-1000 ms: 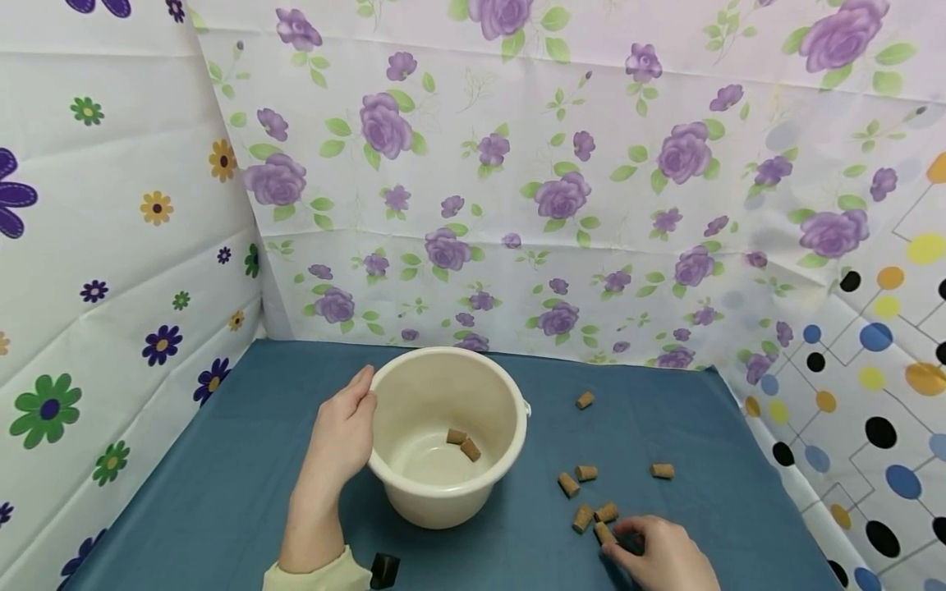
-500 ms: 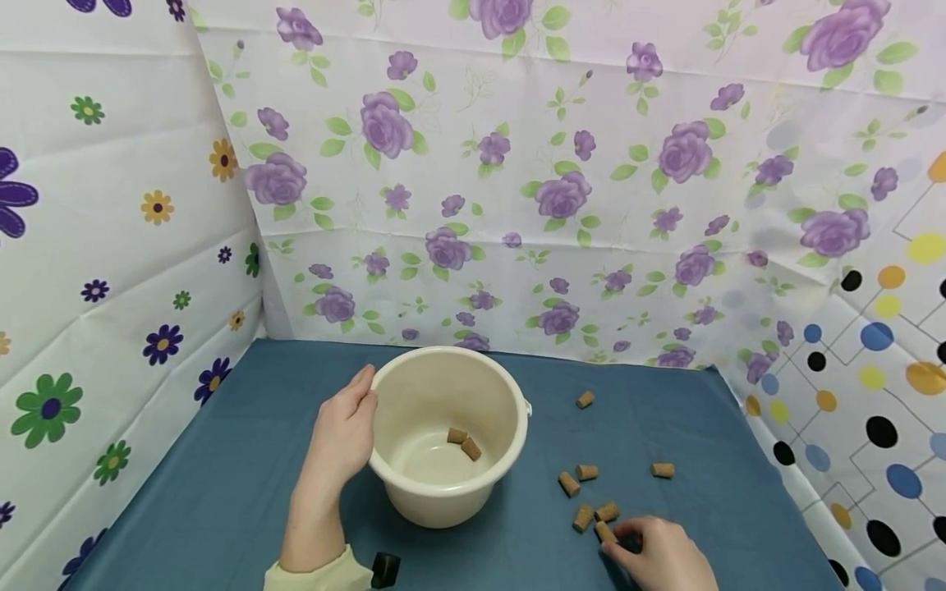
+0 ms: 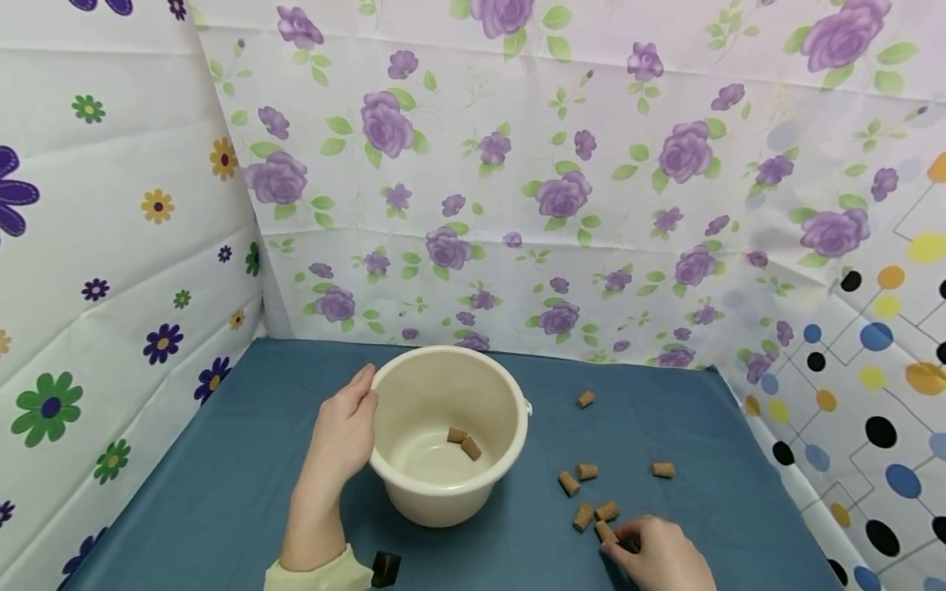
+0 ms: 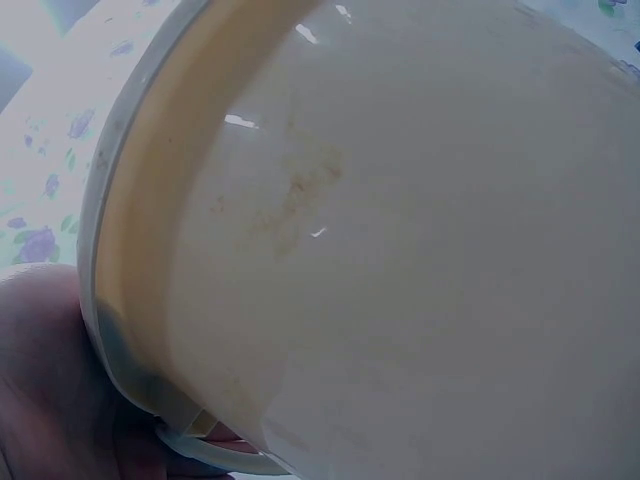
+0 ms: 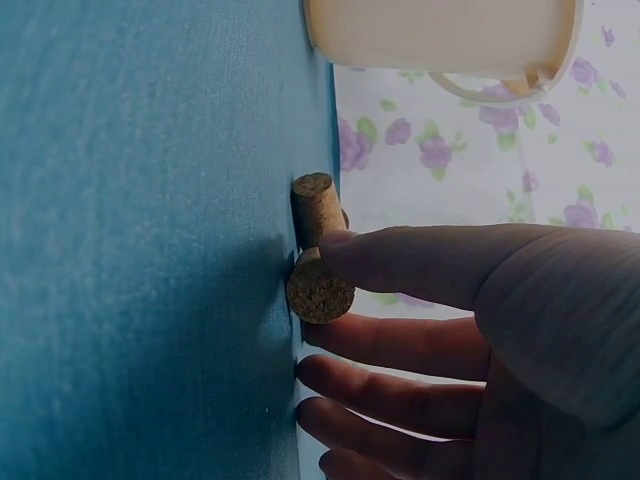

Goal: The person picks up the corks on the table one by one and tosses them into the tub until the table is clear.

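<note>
A cream plastic bucket [image 3: 443, 505] stands left of the middle on the blue cloth, with two corks [image 3: 470, 448] lying on its bottom. My left hand [image 3: 343, 431] holds the bucket by the left side of its rim; in the left wrist view the outer wall [image 4: 400, 220] fills most of the frame and part of the fingers is hidden. Low on the right, my right hand [image 3: 661, 554] pinches a cork [image 5: 320, 292] between thumb and index finger, close against the cloth. The other fingers spread out below it. Another cork [image 5: 316, 205] lies right beside the pinched one.
Several loose corks, such as this upright-leaning one [image 3: 568, 484], lie right of the bucket. One cork [image 3: 663, 469] is farther right and another [image 3: 585, 400] farther back. A small black object [image 3: 386, 569] is near my left sleeve. Patterned sheets [image 3: 473, 180] enclose the blue cloth.
</note>
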A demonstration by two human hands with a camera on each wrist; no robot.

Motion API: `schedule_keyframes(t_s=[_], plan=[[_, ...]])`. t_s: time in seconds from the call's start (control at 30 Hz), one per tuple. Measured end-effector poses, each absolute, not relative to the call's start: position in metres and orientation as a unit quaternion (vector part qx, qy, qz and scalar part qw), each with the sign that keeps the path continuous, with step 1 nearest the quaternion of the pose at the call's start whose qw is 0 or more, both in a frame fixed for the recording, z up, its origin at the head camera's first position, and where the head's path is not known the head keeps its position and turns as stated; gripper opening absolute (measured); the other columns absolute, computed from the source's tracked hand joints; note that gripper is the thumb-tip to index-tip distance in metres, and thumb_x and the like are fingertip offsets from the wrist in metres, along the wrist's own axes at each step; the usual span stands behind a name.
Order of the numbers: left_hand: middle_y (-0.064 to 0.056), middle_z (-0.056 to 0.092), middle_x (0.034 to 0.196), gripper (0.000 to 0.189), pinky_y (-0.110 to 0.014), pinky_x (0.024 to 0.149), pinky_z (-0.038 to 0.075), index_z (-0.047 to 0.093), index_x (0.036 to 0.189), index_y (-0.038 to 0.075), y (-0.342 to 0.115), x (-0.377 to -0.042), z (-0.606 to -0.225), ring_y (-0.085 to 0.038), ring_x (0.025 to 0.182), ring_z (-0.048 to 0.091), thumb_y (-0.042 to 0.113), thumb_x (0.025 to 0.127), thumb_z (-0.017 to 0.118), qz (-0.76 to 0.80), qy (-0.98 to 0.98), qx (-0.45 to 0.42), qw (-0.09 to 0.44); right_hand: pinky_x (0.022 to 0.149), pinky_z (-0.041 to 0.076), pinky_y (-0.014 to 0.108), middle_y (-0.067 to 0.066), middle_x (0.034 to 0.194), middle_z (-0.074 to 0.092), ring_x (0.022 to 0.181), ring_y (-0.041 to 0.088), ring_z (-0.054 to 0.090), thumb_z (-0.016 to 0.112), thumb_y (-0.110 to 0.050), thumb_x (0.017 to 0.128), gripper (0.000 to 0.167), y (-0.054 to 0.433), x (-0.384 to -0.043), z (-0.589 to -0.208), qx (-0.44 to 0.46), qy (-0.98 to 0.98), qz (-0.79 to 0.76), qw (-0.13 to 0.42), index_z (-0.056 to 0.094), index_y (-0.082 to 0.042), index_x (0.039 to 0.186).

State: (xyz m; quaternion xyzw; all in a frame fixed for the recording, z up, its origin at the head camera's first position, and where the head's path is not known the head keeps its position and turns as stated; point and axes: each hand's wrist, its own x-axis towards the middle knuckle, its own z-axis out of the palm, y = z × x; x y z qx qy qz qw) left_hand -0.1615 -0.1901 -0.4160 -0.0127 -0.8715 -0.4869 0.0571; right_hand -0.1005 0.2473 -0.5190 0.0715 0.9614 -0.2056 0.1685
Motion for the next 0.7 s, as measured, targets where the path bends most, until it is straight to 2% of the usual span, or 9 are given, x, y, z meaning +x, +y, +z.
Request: schedule_keyframes(t_s=[0.3, 0.7], plan=[[-0.014, 0.031, 0.172, 0.052, -0.057, 0.130, 0.019, 0.034, 0.166, 0.003, -0.1896, -0.1609, -0.4159, -0.034, 0.160, 0.026, 0.022, 0.118, 0.036, -0.487, -0.871, -0.012, 0.058, 0.063, 0.059, 0.042, -0.001, 0.080, 0.068, 0.068, 0.017, 0.064, 0.088, -0.032, 0.089, 0.020, 0.2471, -0.0981, -0.5183, 0.071, 0.960, -0.212, 0.167, 0.081, -0.012, 0.089], [-0.014, 0.030, 0.173, 0.052, -0.057, 0.130, 0.019, 0.033, 0.167, 0.003, -0.1892, -0.1611, -0.4154, -0.035, 0.161, 0.025, 0.022, 0.118, 0.036, -0.491, -0.869, -0.011, 0.052, 0.067, 0.061, 0.044, 0.000, 0.082, 0.071, 0.070, 0.018, 0.066, 0.086, -0.031, 0.091, 0.022, 0.2525, -0.0950, -0.5149, 0.070, 0.958, -0.219, 0.172, 0.082, -0.009, 0.092]])
